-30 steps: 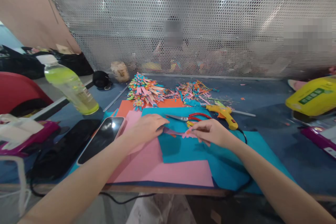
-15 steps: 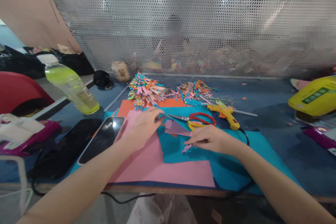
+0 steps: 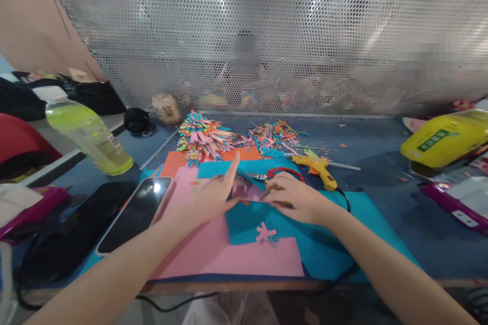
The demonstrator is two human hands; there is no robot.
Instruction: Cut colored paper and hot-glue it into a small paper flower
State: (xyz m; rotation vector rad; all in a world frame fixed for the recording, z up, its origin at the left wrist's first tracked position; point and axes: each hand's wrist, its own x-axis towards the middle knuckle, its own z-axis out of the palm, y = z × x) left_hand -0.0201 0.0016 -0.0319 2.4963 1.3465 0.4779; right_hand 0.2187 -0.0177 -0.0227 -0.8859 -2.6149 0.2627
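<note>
- The pink cut-out, pinched by the right hand half a second ago, has been released; it now lies on the near part of the teal sheet.
- The right hand has been brought to the pink strip, between the hands above the teal sheet; its right end appears to be pinched between closed fingertips. Attention seems thereby to have been turned from the finished piece to the strip.
- The left hand is held at the strip's left end, thumb and forefinger spread; whether anything is gripped by the other fingers cannot be told.
- The scissors are partly covered by the right hand.
- The strip's left end is blurred and shadowed.
</note>
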